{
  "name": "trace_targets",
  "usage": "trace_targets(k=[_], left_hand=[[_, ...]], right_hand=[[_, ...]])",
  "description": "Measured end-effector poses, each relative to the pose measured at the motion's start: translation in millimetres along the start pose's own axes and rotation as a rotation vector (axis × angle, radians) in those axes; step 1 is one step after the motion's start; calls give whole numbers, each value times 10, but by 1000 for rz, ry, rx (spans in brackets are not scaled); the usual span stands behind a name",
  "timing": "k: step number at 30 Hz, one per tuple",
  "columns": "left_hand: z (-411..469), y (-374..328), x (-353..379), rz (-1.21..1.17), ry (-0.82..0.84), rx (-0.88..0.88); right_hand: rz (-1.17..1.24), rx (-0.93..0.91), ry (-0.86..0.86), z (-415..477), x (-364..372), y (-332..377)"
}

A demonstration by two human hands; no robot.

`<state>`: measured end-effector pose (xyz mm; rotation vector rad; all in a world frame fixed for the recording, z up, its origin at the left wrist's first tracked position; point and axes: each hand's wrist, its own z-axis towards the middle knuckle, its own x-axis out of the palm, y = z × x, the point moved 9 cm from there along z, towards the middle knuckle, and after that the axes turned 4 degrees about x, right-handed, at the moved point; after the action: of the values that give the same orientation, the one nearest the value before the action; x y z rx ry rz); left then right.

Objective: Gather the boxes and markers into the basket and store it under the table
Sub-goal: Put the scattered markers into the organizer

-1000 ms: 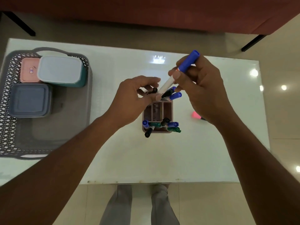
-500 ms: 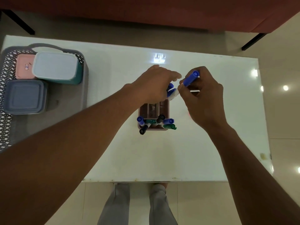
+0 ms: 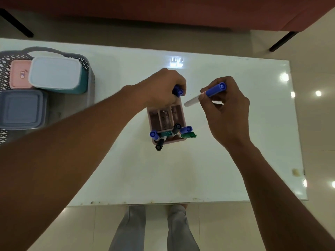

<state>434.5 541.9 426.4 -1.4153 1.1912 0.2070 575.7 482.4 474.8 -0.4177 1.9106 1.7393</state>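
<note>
A pink marker holder (image 3: 165, 117) stands mid-table with several blue, green and black markers (image 3: 186, 132) leaning at its near end. My left hand (image 3: 163, 87) is closed at the holder's far end around markers, a blue cap (image 3: 178, 91) showing under the fingers. My right hand (image 3: 226, 109) holds a blue-capped white marker (image 3: 206, 95) just right of the holder, tip pointing at it. At the far left a grey lattice basket (image 3: 85, 60) holds a white-lidded teal box (image 3: 56, 74), a pink box (image 3: 19, 74) and a grey box (image 3: 20, 107).
The white glossy table (image 3: 163, 169) ends at a near edge above my legs. A small beige scrap (image 3: 295, 172) lies by the right edge. A dark red sofa (image 3: 163, 11) with black legs stands beyond the table.
My left hand moved from the holder's left side to its far end and closed over markers there. My right hand came down and rightward with the blue marker, now tilted toward the holder.
</note>
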Motion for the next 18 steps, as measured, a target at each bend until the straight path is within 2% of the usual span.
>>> trace_targets(k=[3,9,18], left_hand=[[-55,85,-39,-61,-19,-37],[-156,206,-130,-189,-116,-89],[-156,207,-81,-116,-93,-68]], right_hand=[[43,-6,-45,28,15,65],[65,9,5,114,271,83],[-80,-25,129,257,563,117]])
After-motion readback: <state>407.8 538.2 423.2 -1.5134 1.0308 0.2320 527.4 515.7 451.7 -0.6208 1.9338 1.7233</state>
